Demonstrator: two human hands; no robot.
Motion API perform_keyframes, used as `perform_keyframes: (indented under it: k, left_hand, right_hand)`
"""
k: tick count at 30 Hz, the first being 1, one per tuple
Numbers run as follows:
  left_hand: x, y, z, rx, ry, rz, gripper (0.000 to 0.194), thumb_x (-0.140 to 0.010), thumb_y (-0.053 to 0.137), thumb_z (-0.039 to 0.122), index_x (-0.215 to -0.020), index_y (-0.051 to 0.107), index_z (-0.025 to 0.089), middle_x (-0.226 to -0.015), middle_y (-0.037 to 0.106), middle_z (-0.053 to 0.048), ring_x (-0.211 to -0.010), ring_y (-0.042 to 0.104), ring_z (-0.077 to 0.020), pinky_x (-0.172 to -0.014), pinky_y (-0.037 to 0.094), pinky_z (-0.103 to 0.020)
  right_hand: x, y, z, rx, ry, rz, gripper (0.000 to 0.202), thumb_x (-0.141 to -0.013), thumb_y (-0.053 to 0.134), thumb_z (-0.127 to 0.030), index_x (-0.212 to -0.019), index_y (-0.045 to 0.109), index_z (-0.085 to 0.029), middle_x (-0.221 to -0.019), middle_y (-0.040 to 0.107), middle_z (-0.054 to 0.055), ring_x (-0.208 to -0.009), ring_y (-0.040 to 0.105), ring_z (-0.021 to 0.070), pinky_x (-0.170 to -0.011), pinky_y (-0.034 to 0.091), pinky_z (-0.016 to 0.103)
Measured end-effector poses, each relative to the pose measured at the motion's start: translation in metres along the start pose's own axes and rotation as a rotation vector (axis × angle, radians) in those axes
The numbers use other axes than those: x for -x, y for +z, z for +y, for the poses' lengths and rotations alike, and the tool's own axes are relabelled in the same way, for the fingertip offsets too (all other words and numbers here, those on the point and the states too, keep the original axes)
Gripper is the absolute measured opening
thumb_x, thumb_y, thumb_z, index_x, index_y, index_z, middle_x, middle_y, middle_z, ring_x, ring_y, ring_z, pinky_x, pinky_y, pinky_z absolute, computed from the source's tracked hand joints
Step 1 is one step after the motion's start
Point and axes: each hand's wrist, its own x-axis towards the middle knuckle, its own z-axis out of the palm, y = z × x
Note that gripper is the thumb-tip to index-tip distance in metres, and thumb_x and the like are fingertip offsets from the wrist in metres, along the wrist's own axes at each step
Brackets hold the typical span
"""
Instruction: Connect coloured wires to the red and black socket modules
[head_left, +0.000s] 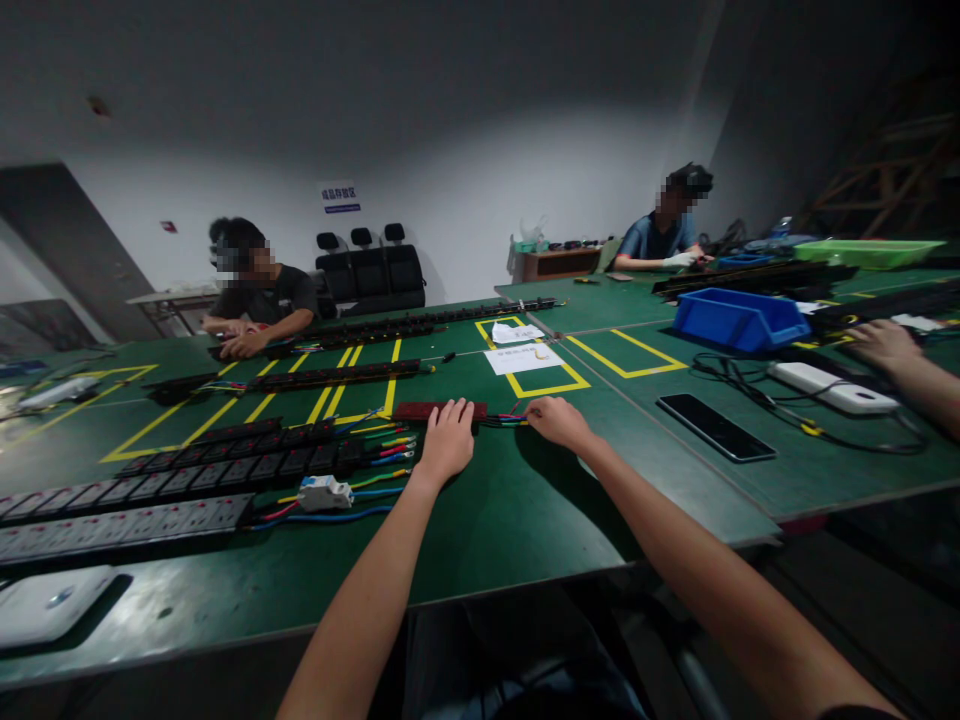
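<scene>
In the head view, resting palm down with the left hand (448,440) on the dark red strip (409,411) at the centre of the frame, fingers stretched over its top; cannot tell whether gripping or only lying there. Just to the right, pinching with the right hand (559,422), fingertips closed on the coloured wires (506,421) at the strip's right end. Underneath, a green worktop (510,520) marked with yellow tape (551,390). At the left and lower left, rows of black socket strips (195,520), a small white block (325,492) among their leads, and a white box (56,605). Just above centre, white paper sheets (519,360). Right of centre, a dark-screened phone (716,427), near it a white device (832,388) and black cable (731,378), with a blue bin (739,318) above. At the right edge, a co-worker's hand (889,345). Farther back, one seated person (289,292) upper left, another person (654,242) upper right, black seats (371,272) between
</scene>
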Motion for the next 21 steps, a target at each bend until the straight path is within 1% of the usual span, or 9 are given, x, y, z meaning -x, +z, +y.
perform_keyframes:
  k: [4,8,16,21]
  left_hand:
    - [-0.0002,0.0023,-0.0004,-0.009,0.001,0.008,0.06,-0.1,0.043,0.021,-0.16,0.042,0.016,-0.166,0.044,-0.013,-0.155,0.038,-0.0294,-0.128,0.03,-0.054]
    - [-0.0006,0.0035,-0.0006,-0.009,0.005,0.012,0.06,-0.1,0.042,0.02,-0.16,0.042,0.015,-0.166,0.043,-0.013,-0.155,0.038,-0.0294,-0.128,0.03,-0.054]
    - [-0.0002,-0.0012,0.0005,0.004,0.002,-0.004,0.06,-0.1,0.042,0.02,-0.16,0.042,0.014,-0.166,0.043,-0.013,-0.155,0.038,-0.0298,-0.128,0.03,-0.054]
    - [-0.0004,-0.0006,0.0002,0.006,0.0,-0.011,0.061,-0.101,0.043,0.021,-0.162,0.04,0.018,-0.166,0.043,-0.013,-0.155,0.037,-0.0295,-0.128,0.029,-0.054]
  right_hand:
    - [-0.0001,0.0002,0.0005,-0.001,0.004,-0.003,0.032,-0.098,0.052,-0.026,-0.108,0.082,-0.028,-0.113,0.079,0.007,-0.102,0.072,0.0222,-0.082,0.049,0.025]
    - [-0.0004,-0.0001,0.0008,-0.003,0.0,-0.008,0.033,-0.098,0.051,-0.024,-0.107,0.082,-0.027,-0.113,0.079,0.007,-0.102,0.072,0.022,-0.08,0.048,0.024]
    - [0.0,-0.0002,0.0009,-0.004,-0.003,-0.003,0.032,-0.098,0.051,-0.024,-0.107,0.082,-0.026,-0.112,0.079,0.008,-0.101,0.073,0.0224,-0.078,0.048,0.024]
    - [0.0001,-0.0004,0.0008,-0.009,-0.007,-0.002,0.031,-0.098,0.052,-0.023,-0.107,0.082,-0.026,-0.112,0.079,0.008,-0.1,0.073,0.023,-0.078,0.048,0.025]
